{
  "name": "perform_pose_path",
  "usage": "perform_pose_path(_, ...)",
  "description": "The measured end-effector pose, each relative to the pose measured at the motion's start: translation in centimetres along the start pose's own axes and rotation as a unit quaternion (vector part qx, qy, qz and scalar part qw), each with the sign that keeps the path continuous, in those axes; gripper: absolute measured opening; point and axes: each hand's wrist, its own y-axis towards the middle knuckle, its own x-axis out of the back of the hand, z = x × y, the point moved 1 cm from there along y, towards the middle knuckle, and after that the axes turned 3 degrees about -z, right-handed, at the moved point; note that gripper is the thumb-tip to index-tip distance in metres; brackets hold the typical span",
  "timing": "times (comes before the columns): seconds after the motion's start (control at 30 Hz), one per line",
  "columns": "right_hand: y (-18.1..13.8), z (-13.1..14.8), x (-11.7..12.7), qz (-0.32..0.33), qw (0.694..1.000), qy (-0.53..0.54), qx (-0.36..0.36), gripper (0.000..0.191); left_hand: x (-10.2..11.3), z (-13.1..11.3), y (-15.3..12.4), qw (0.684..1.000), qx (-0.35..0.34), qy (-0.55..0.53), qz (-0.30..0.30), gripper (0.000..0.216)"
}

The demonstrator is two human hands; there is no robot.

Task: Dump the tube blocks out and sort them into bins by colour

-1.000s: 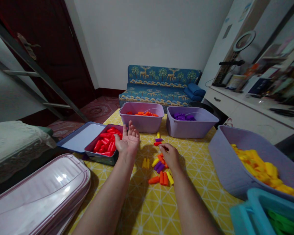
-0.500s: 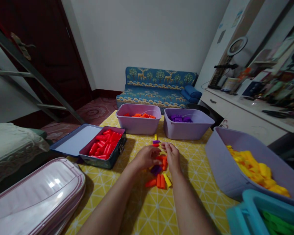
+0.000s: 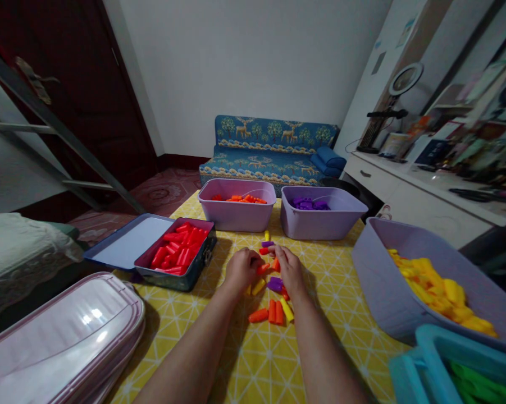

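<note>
My left hand point(image 3: 241, 269) is curled on the yellow tablecloth point(image 3: 253, 359), its fingertips pinched on a red-orange piece point(image 3: 263, 268). Right beside it, my right hand point(image 3: 290, 270) lies with fingers stretched over the loose pile of small plastic pieces. Around the hands lie a purple piece point(image 3: 274, 284), a yellow piece point(image 3: 259, 287), three orange pieces point(image 3: 272, 312) and another yellow one point(image 3: 286, 309). Just beyond the fingertips are a red piece point(image 3: 263, 251) and a purple piece point(image 3: 267, 244).
An open tin point(image 3: 202, 253) of red pieces sits at left, its lid point(image 3: 124, 242) flat beside it. Lilac bins hold orange point(image 3: 236, 215), purple point(image 3: 320, 224) and yellow point(image 3: 379, 292) pieces. A teal bin point(image 3: 429, 359) holds green ones. A pale pink case point(image 3: 54, 331) lies near left.
My left hand came back from the red tin to the loose pile and closed on a red-orange piece. My right hand shifted slightly forward over the pile.
</note>
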Motion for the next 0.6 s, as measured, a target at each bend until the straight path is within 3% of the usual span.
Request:
perform_pose_path(0.13,0.0,0.0,-0.1,-0.019,1.0,0.013,-0.011,0.037,0.5,0.1,0.0,0.996,0.022,-0.063,0.054,0.028)
perform_pose_path(0.23,0.0,0.0,-0.4,0.015,0.999,0.045,-0.011,0.038,0.8,-1.3,-0.5,0.996,-0.023,-0.005,0.091,0.041)
perform_pose_path(0.33,-0.1,-0.1,-0.8,0.054,0.996,0.07,-0.003,0.039,0.8,-2.7,-0.9,0.993,-0.047,0.08,0.077,0.041)
perform_pose_path(0.43,-0.1,-0.2,-1.0,0.053,0.993,0.108,-0.015,0.042,0.5,-2.9,-1.0,0.994,-0.033,0.082,0.069,0.026)
perform_pose_path(0.53,0.0,-0.3,-0.8,0.031,0.99,0.134,-0.027,0.044,0.1,-1.8,-0.7,0.998,-0.008,0.027,0.053,0.025)
perform_pose_path(0.6,0.1,-0.5,-0.6,0.005,0.992,0.121,-0.036,0.043,-0.2,-0.7,-0.4,0.997,0.033,-0.066,0.037,0.033)
